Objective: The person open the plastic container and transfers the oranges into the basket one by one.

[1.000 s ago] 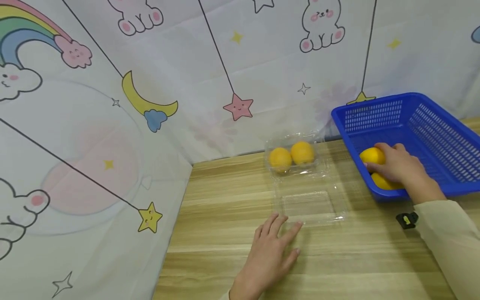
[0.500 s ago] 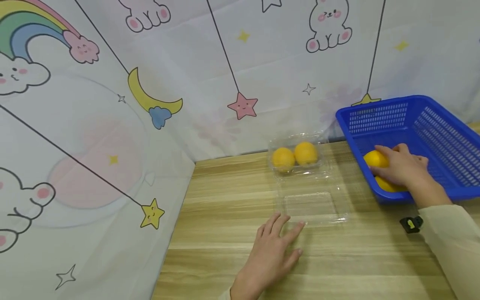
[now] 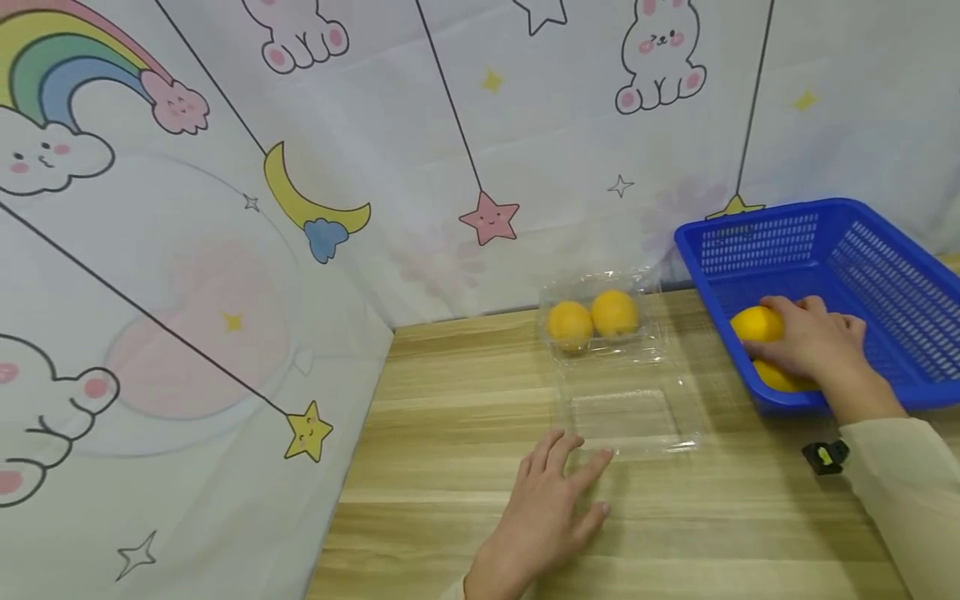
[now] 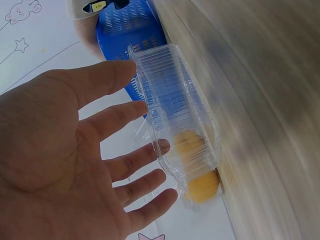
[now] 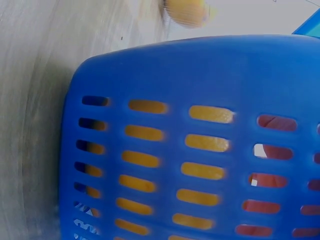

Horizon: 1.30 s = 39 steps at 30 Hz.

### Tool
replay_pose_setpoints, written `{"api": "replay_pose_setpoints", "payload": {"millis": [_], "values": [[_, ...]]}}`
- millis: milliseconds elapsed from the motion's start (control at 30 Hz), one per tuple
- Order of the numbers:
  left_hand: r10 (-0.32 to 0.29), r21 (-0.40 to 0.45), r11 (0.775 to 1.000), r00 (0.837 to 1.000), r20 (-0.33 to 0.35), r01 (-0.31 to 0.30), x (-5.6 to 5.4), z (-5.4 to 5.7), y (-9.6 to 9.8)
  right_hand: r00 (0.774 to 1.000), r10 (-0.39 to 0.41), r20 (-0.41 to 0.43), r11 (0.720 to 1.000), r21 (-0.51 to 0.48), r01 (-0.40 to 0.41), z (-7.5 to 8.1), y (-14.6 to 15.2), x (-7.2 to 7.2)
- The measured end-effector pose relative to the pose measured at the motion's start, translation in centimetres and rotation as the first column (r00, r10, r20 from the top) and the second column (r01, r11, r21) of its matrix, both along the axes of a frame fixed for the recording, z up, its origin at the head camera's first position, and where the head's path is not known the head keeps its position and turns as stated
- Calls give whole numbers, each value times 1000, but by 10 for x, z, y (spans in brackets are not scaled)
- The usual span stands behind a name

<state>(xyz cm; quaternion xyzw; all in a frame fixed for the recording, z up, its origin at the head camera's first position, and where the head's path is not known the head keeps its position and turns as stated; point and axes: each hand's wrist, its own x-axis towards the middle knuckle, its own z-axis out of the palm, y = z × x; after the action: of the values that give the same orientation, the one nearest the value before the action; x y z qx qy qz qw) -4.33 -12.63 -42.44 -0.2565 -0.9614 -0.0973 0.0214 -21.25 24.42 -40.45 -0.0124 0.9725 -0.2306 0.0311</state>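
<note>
In the head view my right hand (image 3: 821,350) reaches into the blue plastic basket (image 3: 892,392) and grips an orange (image 3: 756,323) near the left wall. Another orange (image 3: 780,377) lies beneath that hand, partly hidden. Through the slots of the basket wall (image 5: 210,65) in the right wrist view, parts of the oranges and hand show. My left hand (image 3: 536,508), fingers spread, is at the near edge of an unfolded clear plastic clamshell box (image 3: 622,417). Its fingertips overlap the box's rim (image 4: 155,130) in the left wrist view. Two oranges (image 3: 570,325) sit in the far half of the box.
The wooden table (image 3: 450,400) carries the box and the basket. A white cartoon-printed cloth (image 3: 375,125) rises behind and to the left. A small black device (image 3: 827,457) shows beside my right sleeve (image 3: 907,483).
The head view shifts slightly. My left hand stays by the box. On the orange, my right hand keeps its place, and more of its outer fingers show.
</note>
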Motion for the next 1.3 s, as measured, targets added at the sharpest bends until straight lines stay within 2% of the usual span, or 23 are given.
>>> {"api": "replay_pose_setpoints", "payload": {"millis": [133,367,567,900,1133,1300], "values": [[0,14,1000,1000,-19,0,0,0,-1,1000,-16,-15,1000,1,16,0,0,-1],[4,52,999,1000,8,-4,2,1,-8,1000,-14,-11,1000,-6,14,-1,1,0],[29,104,994,998,63,-35,2,0,-16,1000,-11,-2,1000,-13,11,-1,1,0],[94,133,986,992,86,-105,6,1,-30,1000,11,-20,1000,-7,-11,0,1,-1],[117,150,980,990,76,-127,6,0,-41,999,14,-29,1000,-11,-14,-2,-2,-2],[118,168,977,991,69,-128,3,-2,-45,999,-13,-43,1000,-22,12,1,0,0]]}}
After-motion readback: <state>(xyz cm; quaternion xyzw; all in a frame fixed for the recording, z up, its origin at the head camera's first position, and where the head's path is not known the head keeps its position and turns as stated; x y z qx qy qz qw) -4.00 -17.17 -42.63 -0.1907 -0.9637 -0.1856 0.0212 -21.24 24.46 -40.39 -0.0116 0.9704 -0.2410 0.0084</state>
